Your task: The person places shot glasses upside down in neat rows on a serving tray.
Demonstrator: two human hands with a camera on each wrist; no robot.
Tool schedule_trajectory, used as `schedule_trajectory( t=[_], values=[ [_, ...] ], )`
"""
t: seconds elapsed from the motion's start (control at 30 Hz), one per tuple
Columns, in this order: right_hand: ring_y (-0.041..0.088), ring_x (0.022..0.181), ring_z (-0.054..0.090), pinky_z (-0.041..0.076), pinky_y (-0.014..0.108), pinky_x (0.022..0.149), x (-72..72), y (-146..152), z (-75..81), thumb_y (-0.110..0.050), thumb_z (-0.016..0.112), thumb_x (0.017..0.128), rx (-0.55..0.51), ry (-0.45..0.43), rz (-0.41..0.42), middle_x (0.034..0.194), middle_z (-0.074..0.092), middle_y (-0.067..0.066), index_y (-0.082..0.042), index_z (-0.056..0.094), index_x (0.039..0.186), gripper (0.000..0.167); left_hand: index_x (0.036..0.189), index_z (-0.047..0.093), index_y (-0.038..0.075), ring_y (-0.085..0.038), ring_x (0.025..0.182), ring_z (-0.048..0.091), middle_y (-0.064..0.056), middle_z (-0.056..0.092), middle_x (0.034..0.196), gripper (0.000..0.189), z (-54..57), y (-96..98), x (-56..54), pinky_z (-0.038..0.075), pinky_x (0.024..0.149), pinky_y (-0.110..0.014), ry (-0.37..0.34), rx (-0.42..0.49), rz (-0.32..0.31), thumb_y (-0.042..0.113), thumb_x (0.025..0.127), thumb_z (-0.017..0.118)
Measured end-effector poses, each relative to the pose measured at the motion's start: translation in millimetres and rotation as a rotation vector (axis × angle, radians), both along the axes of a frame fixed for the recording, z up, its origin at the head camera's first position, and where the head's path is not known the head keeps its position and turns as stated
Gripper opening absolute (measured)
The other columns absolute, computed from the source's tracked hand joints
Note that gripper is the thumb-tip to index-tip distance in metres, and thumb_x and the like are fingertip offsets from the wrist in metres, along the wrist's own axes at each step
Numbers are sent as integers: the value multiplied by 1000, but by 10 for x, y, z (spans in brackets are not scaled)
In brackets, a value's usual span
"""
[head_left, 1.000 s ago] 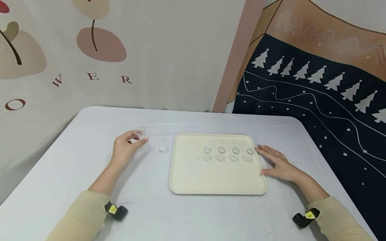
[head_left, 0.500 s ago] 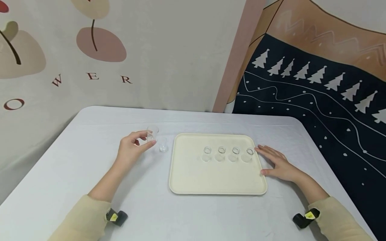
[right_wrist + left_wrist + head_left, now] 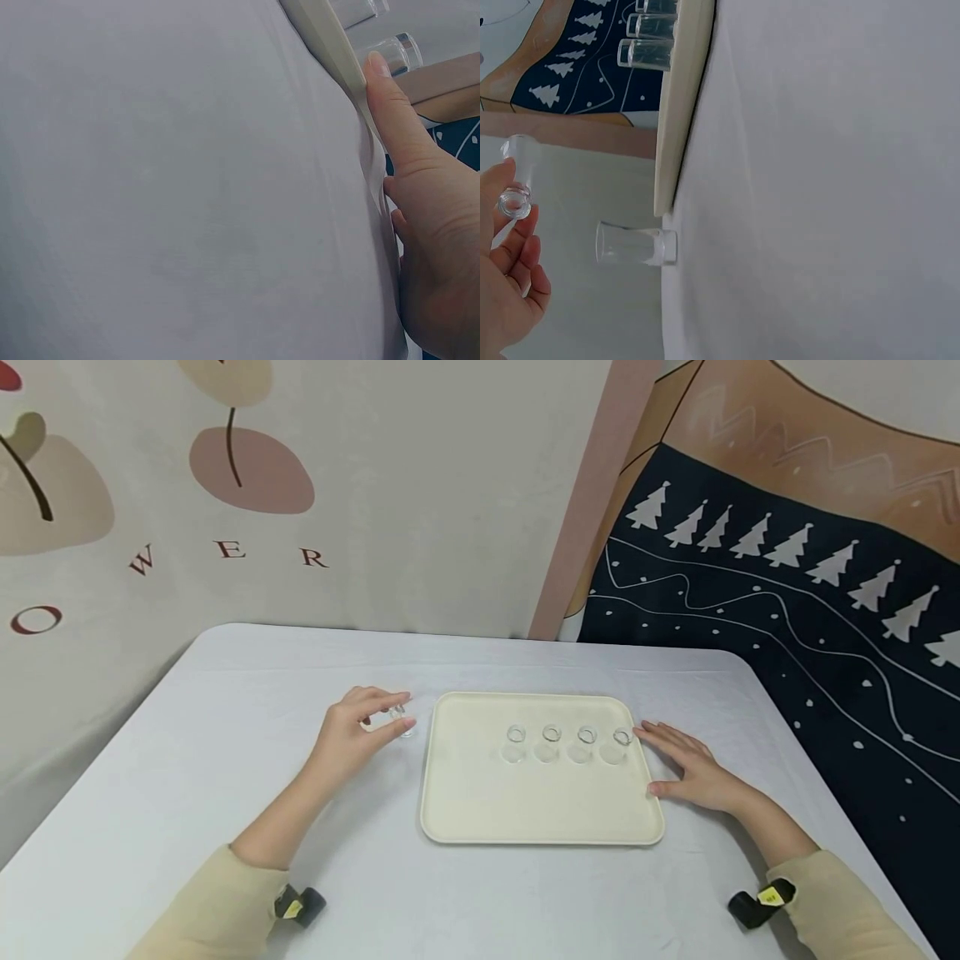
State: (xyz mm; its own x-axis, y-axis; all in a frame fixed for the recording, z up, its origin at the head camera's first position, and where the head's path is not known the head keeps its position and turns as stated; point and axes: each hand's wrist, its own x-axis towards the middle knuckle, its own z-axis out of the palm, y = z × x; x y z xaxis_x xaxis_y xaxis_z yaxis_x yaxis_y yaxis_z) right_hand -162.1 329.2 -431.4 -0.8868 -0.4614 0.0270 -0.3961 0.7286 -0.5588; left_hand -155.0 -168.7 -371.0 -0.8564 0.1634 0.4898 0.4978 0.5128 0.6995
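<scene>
My left hand [image 3: 352,727] pinches a small clear shot glass [image 3: 519,176] between thumb and fingers; it is tilted, with its thick base showing in the left wrist view. A second shot glass [image 3: 634,244] stands upright on the white cloth, below and beyond that hand, left of the cream tray [image 3: 480,806]. In the head view the fingers largely hide both glasses. With its fingers spread, my right hand [image 3: 697,772] touches the tray's right edge. A row of several shot glasses [image 3: 551,743] stands on the tray, apparently upside down; the rightmost glass [image 3: 397,54] is close to my right thumb.
White cloth [image 3: 525,902] covers the table, whose far edge meets a printed wall hanging [image 3: 420,527]. A dark hanging with white trees [image 3: 750,585] is at the right. The tray's raised rim [image 3: 682,112] borders the row of glasses.
My left hand has moved right with its shot glass, toward the standing glass, and the held glass has tipped over. The right hand and tray stay where they were.
</scene>
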Motion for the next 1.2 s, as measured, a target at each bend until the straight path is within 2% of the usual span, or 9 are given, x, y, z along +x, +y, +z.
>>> schedule_trajectory(
  t=[0.13,0.3,0.47,0.63,0.73,1.2],
  values=[
    [47,138,11,5,71,99,2,-3,5,-34,78,78,1,1,-1,152,26,22,-16,37,147,82,107,72,2,-15,92,52,-3,69,96,35,11,95,-8,43,66,-38,25,-23,-29,9,74,82],
    [47,138,12,5,71,99,4,-9,14,-34,78,78,2,3,-5,152,26,23,-16,37,147,83,107,72,3,-17,95,53,-3,68,98,36,-31,235,-28,45,66,-43,10,-45,-63,11,74,83],
    [48,138,12,5,71,99,6,-11,12,-35,78,77,5,3,-10,152,25,23,-14,38,147,83,107,72,1,-21,97,54,-5,68,98,35,-74,409,-54,47,71,-42,9,-66,-106,12,76,82],
    [48,138,12,5,70,100,4,-5,5,-35,78,77,9,10,-7,152,26,23,-14,38,147,83,107,72,1,-21,99,54,-5,67,99,34,-108,564,-73,48,80,-40,-44,-98,-116,13,77,81],
    [48,138,12,5,70,100,4,-3,4,-34,78,77,5,8,-5,152,25,23,-14,38,147,83,108,72,3,-20,98,53,-4,67,100,35,-123,632,-88,48,80,-39,-70,-111,-115,13,76,82],
    [47,138,12,4,70,100,14,-21,24,-35,78,78,3,-3,-11,152,25,23,-14,38,147,83,107,72,4,-20,96,53,-2,67,99,33,-218,781,-171,46,79,-33,-78,-178,-165,12,76,82]
  ],
)
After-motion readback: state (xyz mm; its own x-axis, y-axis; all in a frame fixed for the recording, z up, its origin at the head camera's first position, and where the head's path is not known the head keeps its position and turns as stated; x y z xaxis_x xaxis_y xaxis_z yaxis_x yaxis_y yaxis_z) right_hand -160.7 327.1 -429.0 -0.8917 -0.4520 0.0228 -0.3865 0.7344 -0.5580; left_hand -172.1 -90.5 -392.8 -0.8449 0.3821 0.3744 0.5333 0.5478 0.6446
